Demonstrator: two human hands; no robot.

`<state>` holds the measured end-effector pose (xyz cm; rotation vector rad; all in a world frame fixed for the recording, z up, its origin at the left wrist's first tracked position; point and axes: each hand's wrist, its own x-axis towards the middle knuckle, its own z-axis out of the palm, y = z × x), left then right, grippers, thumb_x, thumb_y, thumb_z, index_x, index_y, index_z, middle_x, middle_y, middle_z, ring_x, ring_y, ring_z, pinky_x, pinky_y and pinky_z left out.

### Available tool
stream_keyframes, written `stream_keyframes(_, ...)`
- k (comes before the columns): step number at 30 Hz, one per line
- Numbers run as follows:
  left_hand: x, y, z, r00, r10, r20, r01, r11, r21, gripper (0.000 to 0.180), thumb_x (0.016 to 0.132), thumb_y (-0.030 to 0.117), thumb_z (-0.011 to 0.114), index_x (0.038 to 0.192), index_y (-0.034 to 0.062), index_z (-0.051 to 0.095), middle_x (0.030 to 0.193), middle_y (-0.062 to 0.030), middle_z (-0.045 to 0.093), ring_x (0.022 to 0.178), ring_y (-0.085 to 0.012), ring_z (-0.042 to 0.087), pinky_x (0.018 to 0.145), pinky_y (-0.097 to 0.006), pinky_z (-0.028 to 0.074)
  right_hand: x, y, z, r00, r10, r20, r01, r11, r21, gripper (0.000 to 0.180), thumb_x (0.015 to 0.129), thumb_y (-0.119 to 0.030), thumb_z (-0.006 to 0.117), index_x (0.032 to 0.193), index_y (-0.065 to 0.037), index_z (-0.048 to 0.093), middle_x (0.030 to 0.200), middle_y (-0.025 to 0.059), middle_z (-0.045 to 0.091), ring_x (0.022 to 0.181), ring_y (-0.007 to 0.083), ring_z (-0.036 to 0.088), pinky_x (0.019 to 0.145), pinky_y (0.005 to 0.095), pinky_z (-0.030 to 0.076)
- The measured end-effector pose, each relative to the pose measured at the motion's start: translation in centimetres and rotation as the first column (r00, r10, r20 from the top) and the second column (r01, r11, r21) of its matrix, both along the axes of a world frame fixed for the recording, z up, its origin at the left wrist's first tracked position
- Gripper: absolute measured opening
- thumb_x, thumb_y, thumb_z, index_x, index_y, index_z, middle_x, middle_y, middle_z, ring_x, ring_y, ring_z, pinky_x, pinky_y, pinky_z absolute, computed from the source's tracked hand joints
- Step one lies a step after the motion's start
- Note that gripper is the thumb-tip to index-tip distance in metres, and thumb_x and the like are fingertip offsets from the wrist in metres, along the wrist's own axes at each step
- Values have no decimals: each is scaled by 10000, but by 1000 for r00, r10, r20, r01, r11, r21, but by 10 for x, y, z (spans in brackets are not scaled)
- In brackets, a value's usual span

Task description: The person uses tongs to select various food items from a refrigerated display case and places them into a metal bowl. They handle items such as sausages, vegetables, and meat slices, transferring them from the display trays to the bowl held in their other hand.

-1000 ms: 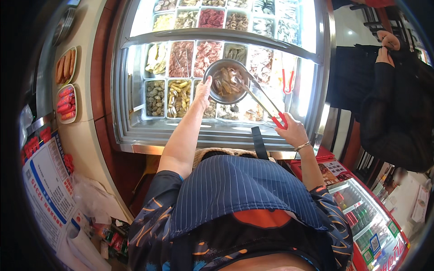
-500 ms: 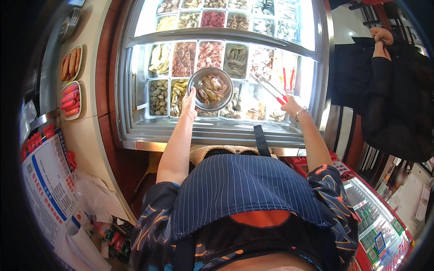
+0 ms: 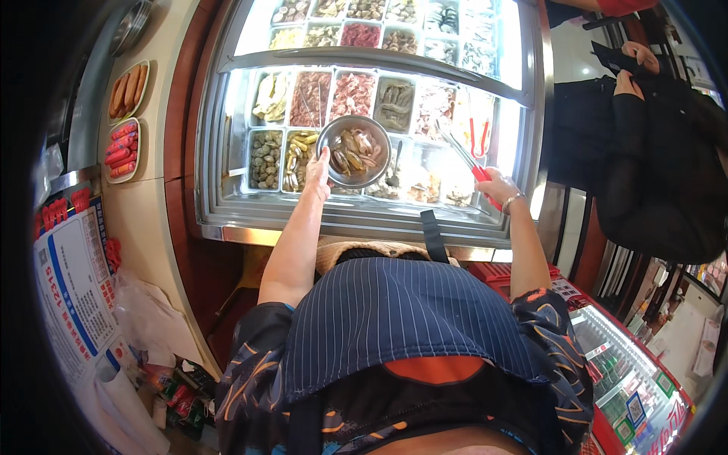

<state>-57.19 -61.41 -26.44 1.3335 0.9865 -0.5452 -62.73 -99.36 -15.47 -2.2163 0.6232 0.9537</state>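
Observation:
Held by its left rim, a round metal bowl (image 3: 350,183) is in my left hand (image 3: 318,174), over the trays of the lit display case. Slices of pale pink and brownish raw meat or seafood (image 3: 356,149) lie in it. My right hand (image 3: 497,189) is closed around the red handles of metal tongs (image 3: 462,152). Their tips point away from me, over a tray of pale pink slices (image 3: 434,102); I see nothing held between them. Another red-handled pair of tongs (image 3: 478,138) stands in the tray to the right.
The metal-framed display case (image 3: 258,216) holds rows of food trays, split by a crossbar (image 3: 364,54). On the left counter are plates of sausages (image 3: 127,91) and red-wrapped sticks (image 3: 121,150). A person in black (image 3: 644,163) stands at the right. A red-framed glass cabinet (image 3: 607,341) is lower right.
My right hand and the tongs have drawn back slightly toward me and to the right. The bowl stays in my left hand, nearly in place. The whole view has shifted a little.

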Motion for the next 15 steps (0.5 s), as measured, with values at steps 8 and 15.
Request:
stream_keyframes(8,6,-24,2,997,41,70,-33,993,-113,312,796,443,566,956,178,534,763,15,546,607,-111,500,457,-284,366,-39,18,62,985,-97,146,80,989,121,427,706,-276,604,1009,16,538,655,100,571,493,151,538,463,263,439)
stream_keyframes(15,10,-27,38,988,87,130,-63,981,-184,283,805,392,575,961,159,533,764,2,565,619,-131,554,457,-275,422,-51,66,89,985,-13,174,-22,980,198,440,699,-332,605,1004,-26,519,734,125,571,626,209,569,593,323,448)
